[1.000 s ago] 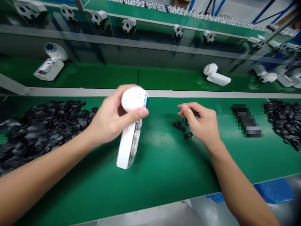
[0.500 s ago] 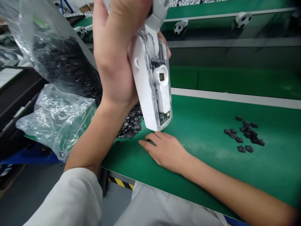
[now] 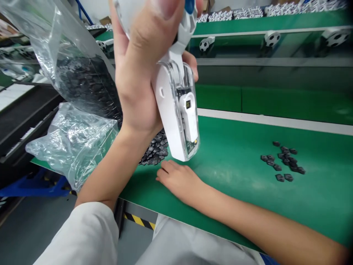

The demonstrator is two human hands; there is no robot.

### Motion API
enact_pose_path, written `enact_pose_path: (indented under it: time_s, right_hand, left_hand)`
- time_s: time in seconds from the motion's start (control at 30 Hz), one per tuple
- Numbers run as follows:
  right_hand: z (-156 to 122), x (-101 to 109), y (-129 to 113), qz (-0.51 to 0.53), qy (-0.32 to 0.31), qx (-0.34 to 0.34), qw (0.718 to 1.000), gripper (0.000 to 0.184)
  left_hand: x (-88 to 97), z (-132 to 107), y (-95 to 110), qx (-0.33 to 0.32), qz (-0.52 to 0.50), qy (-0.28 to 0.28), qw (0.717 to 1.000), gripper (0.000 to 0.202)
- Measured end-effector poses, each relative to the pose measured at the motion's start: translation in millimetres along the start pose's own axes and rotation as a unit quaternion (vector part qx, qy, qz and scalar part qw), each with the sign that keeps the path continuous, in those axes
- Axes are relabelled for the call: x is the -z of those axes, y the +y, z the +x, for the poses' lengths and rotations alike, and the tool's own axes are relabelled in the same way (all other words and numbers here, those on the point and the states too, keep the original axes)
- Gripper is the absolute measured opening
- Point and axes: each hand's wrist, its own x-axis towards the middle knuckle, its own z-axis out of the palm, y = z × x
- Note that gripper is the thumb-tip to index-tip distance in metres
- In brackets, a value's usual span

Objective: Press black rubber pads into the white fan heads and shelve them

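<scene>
Your left hand grips 1 device: smooth white plastic, clear-faced, long; your right hand curls, can't tell on what.

No text is legible, even on the small display of the white device.

White device, green tabletop, black pieces, yellow-black striped tape, football-patterned units
</scene>
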Motion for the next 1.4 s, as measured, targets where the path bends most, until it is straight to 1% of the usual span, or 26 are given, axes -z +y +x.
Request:
enact_pose_path:
  time_s: [0.07, 0.1, 0.17, 0.2, 0.27, 0.3, 0.37, 0.4, 0.47, 0.5, 0.53, 0.6, 0.7, 0.8, 0.97, 1.07, 1.13, 1.2, 1.27, 1.33, 1.4]
  right_hand:
    - [-18, 12, 11, -0.033, -0.020, -0.030, 0.999, 0.022]
    - [-27, 20, 17, -0.052, -0.034, -0.050, 0.997, 0.022]
    - [-44, 36, 32, -0.084, -0.069, -0.096, 0.989, 0.021]
    - [-52, 44, 40, -0.095, -0.085, -0.123, 0.984, 0.019]
    - [-67, 57, 55, -0.111, -0.101, -0.178, 0.972, 0.016]
    - [-75, 61, 63, -0.115, -0.096, -0.201, 0.968, 0.016]
    - [-89, 67, 77, -0.100, -0.058, -0.224, 0.968, 0.017]
    - [-96, 69, 83, -0.076, -0.027, -0.225, 0.971, 0.018]
    - [-108, 72, 94, 0.000, 0.057, -0.216, 0.975, 0.019]
    - [-113, 75, 98, 0.045, 0.101, -0.215, 0.970, 0.018]
    - [-119, 78, 102, 0.092, 0.145, -0.223, 0.960, 0.017]
    - [-127, 85, 108, 0.184, 0.214, -0.255, 0.925, 0.012]
    - [-136, 95, 108, 0.303, 0.266, -0.300, 0.864, 0.013]
    - [-140, 99, 100, 0.388, 0.278, -0.307, 0.824, 0.015]
    - [-138, 103, 86, 0.460, 0.292, -0.310, 0.779, 0.016]
    - [-134, 106, 82, 0.523, 0.306, -0.311, 0.732, 0.021]
    - [-131, 106, 80, 0.550, 0.318, -0.311, 0.707, 0.023]
    - [-129, 106, 79, 0.561, 0.333, -0.306, 0.693, 0.024]
    - [-127, 105, 76, 0.563, 0.345, -0.299, 0.689, 0.021]
    - [-126, 105, 72, 0.557, 0.351, -0.300, 0.690, 0.018]
    - [-126, 107, 68, 0.544, 0.346, -0.311, 0.698, 0.018]
  left_hand:
    - [-5.8, -6, -5, -0.033, -0.062, 0.006, 0.998, 0.066]
    - [-9.1, -10, -8, -0.027, -0.086, -0.002, 0.996, 0.058]
    - [-16.8, -21, -15, 0.029, -0.091, -0.034, 0.995, 0.046]
    - [-21.0, -28, -18, 0.061, -0.086, -0.052, 0.993, 0.044]
    - [-29.6, -41, -26, 0.125, -0.076, -0.086, 0.985, 0.048]
    - [-33.7, -48, -30, 0.153, -0.077, -0.103, 0.980, 0.052]
    - [-40.2, -62, -39, 0.208, -0.084, -0.142, 0.964, 0.063]
    - [-42.2, -69, -43, 0.233, -0.083, -0.159, 0.956, 0.068]
    - [-43.2, -81, -52, 0.266, -0.070, -0.172, 0.946, 0.073]
    - [-42.2, -86, -57, 0.272, -0.060, -0.169, 0.945, 0.073]
    - [-40.6, -90, -61, 0.272, -0.048, -0.165, 0.947, 0.071]
    - [-36.5, -95, -68, 0.262, -0.013, -0.158, 0.952, 0.068]
    - [-32.4, -98, -73, 0.238, 0.051, -0.159, 0.957, 0.066]
    - [-33.7, -99, -71, 0.217, 0.085, -0.178, 0.956, 0.065]
    - [-37.4, -102, -64, 0.207, 0.101, -0.210, 0.950, 0.064]
    - [-36.0, -103, -63, 0.192, 0.110, -0.237, 0.946, 0.066]
    - [-34.7, -104, -63, 0.176, 0.125, -0.255, 0.943, 0.068]
    - [-34.0, -104, -62, 0.159, 0.141, -0.271, 0.939, 0.070]
    - [-33.9, -105, -60, 0.138, 0.155, -0.288, 0.935, 0.071]
    - [-34.6, -107, -57, 0.115, 0.173, -0.295, 0.933, 0.074]
    - [-36.2, -109, -54, 0.092, 0.191, -0.288, 0.934, 0.080]
